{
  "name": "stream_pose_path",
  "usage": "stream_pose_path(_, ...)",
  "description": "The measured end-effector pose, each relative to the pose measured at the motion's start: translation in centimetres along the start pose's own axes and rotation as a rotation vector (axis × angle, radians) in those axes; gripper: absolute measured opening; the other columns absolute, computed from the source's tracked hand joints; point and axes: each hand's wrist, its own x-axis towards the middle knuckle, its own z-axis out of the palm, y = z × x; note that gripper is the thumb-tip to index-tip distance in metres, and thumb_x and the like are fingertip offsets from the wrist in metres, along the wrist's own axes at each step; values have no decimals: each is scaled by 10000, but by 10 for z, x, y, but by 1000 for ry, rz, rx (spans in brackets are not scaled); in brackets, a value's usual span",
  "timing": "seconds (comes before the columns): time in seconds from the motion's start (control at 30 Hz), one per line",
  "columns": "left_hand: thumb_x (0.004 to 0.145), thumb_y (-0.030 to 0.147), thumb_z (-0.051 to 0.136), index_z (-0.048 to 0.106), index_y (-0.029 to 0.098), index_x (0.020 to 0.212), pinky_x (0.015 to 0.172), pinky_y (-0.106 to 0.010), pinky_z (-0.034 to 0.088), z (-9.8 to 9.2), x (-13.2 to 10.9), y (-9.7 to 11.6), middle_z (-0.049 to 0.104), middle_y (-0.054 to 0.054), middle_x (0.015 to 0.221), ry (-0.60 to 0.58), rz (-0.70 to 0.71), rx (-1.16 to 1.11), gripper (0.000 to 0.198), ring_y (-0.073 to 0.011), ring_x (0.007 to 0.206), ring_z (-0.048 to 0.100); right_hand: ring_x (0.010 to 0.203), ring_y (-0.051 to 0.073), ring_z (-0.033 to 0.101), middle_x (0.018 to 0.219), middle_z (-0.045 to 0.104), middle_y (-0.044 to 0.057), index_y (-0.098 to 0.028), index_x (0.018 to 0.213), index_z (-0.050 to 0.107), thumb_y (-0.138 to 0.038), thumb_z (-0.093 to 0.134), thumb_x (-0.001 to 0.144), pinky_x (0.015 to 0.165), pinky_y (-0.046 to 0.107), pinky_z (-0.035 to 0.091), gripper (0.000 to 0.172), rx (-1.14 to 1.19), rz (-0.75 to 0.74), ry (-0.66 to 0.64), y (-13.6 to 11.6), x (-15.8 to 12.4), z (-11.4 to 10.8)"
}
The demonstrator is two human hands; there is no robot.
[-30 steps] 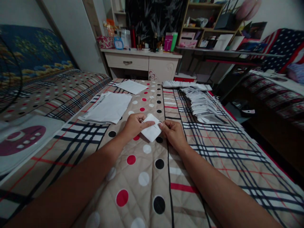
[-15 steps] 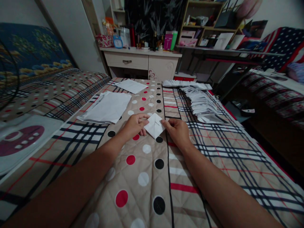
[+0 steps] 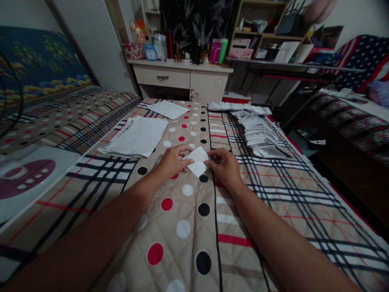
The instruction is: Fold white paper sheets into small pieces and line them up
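Note:
A small folded white paper point(image 3: 198, 162), diamond-shaped, lies on or just above the bedspread between my two hands. My left hand point(image 3: 174, 161) grips its left corner, thumb on top. On the other side, the thumb and fingers of my right hand point(image 3: 224, 165) pinch the right corner. The upward face of the paper looks plain, with small dark marks at the side corners. Left of it lies a stack of white sheets point(image 3: 139, 136), and behind that a smaller pile of paper point(image 3: 169, 109). Folded paper pieces point(image 3: 258, 132) are lined up in a dense row at the right.
Another row of folded paper point(image 3: 239, 108) lies across the far right of the patterned bedspread point(image 3: 182, 251). A plastic bag with a purple print point(image 3: 33, 176) is at the left. Beyond the bed stands a white dresser point(image 3: 164, 76) with bottles and a blue clock point(image 3: 150, 52).
The folded paper's upward face showed a slit and crease lines; now a plainer face is up. My fingers have shifted their hold on both side corners.

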Motion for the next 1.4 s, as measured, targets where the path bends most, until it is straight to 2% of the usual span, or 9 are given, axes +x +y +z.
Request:
stream_pose_path(0.07,737,156,714,666,133,1012,482,-229,508,-1,3,-6,684,-32,840,23,60,67,280,-111,542,624,744,156,591,818,665,-9,-229,844,700,-224,719,696,681,280,440,149,54,-6,10,3,1,2)
stream_pose_path(0.2,699,195,774,724,176,870,765,-313,531,-6,7,-16,682,-61,1055,117,382,361,179,-196,927,649,693,148,570,762,639,-12,-212,792,683,-195,688,684,639,265,436,110,153,-11,-23,6,3,5)
stream_pose_path(0.3,680,155,777,724,177,854,791,-315,499,-7,7,-15,657,-56,1021,151,481,450,183,-194,941,619,671,145,573,742,649,-10,-204,799,695,-158,651,679,623,258,435,135,235,-27,-60,5,2,6)
stream_pose_path(0.4,691,38,683,700,171,782,738,-277,468,-6,5,-12,647,-21,863,126,520,441,161,-154,825,604,680,148,590,737,659,3,-189,752,701,-104,591,673,636,256,447,160,283,-53,-89,3,1,5)
stream_pose_path(0.53,649,-55,571,678,164,701,666,-233,433,-8,5,-12,629,-3,775,19,548,396,249,-119,725,572,785,160,623,803,673,22,-186,690,679,-25,514,646,732,263,473,235,251,-127,-114,1,0,4)
stream_pose_path(0.67,649,-60,565,698,163,689,650,-223,428,-13,6,-13,623,-10,779,-64,546,362,262,-114,712,574,831,173,620,794,663,24,-196,665,671,22,501,623,778,276,471,280,148,-203,-141,-4,-2,1)
stream_pose_path(0.93,710,-21,604,723,166,679,713,-238,464,-20,7,-10,650,-27,800,-140,565,347,224,-121,747,619,825,177,595,809,640,44,-186,664,699,34,493,639,714,268,445,303,16,-323,-181,-13,-5,-5)
stream_pose_path(1.27,727,-12,549,731,171,713,721,-252,470,-19,5,-9,644,-39,833,-159,590,445,259,-131,762,606,848,189,580,808,641,52,-190,664,692,14,496,654,714,271,434,284,-128,-344,-230,-19,-6,-8)
stream_pose_path(1.4,692,-17,528,735,158,732,670,-249,448,-19,1,-4,648,-53,852,-175,589,519,274,-133,727,586,833,192,581,820,644,50,-192,670,685,-57,542,678,686,271,426,197,-190,-302,-235,-26,-8,-10)
